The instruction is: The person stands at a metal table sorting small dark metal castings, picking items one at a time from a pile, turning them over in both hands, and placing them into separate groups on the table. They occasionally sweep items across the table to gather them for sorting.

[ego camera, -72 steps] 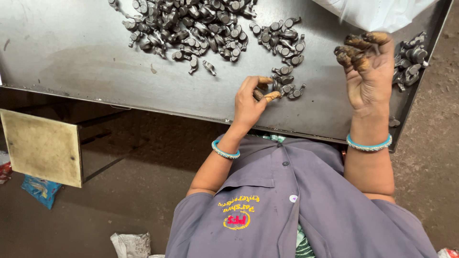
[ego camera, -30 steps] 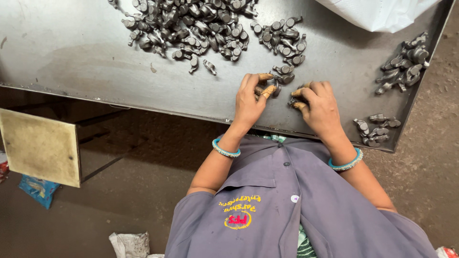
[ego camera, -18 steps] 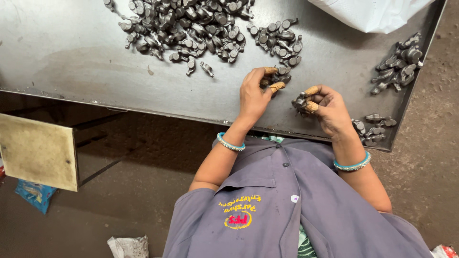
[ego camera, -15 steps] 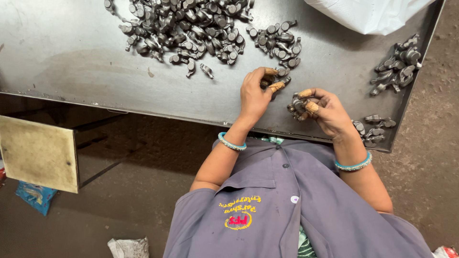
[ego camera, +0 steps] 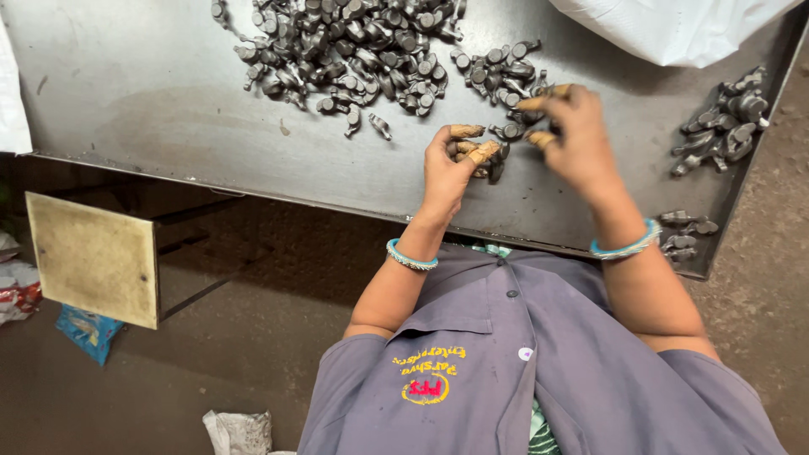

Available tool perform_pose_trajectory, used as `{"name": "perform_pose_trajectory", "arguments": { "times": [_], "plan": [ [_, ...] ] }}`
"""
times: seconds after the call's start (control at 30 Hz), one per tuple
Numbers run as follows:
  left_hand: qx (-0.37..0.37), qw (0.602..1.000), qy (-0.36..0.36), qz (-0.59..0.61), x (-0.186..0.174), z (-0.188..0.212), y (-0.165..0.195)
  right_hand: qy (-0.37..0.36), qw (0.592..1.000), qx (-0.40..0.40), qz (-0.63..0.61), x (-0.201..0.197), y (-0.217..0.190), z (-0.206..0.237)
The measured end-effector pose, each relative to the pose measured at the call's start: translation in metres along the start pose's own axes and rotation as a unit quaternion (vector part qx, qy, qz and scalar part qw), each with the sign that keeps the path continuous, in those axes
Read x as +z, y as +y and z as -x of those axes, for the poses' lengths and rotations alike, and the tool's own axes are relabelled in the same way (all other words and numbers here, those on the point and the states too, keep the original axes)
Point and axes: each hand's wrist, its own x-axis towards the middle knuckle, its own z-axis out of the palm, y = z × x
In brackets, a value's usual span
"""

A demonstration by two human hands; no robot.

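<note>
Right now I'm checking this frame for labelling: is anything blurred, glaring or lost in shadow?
Head view: the right hand is slightly motion-blurred; the left hand and the pile of metal parts are sharp; soft sheen on the metal table, no harsh glare; the white bag is bright; the floor under the table is dark.

- Bare desk (ego camera: 126,109) lies open left of the left hand (ego camera: 447,164).
- The big parts heap (ego camera: 354,46) blocks the far side.
- A smaller pile (ego camera: 720,122) and white bag (ego camera: 674,29) crowd the right.
</note>
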Motion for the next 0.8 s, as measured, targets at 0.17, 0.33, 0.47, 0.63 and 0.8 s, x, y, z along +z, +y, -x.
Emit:
{"name": "perform_pose_trajectory", "arguments": {
  "times": [0.17,0.33,0.47,0.63,0.8],
  "plan": [
    [-0.033,0.997,0.018,0.061,-0.009,0.001,0.001,-0.011,0.996,0.007,0.086,0.029,-0.013,0.027],
    [-0.005,0.999,0.031,0.007,-0.007,0.001,0.002,-0.008,0.998,0.015,0.067,0.029,-0.019,0.046],
    [0.047,0.989,0.067,-0.126,-0.006,0.007,0.002,-0.006,0.996,0.033,0.079,0.029,-0.027,0.051],
    [0.104,0.962,0.09,-0.234,-0.014,0.011,0.007,-0.037,0.988,0.008,0.149,0.031,-0.035,0.049],
    [0.199,0.896,0.073,-0.389,-0.017,0.02,0.019,-0.055,0.978,-0.008,0.2,0.032,-0.036,0.051]
  ]
}}
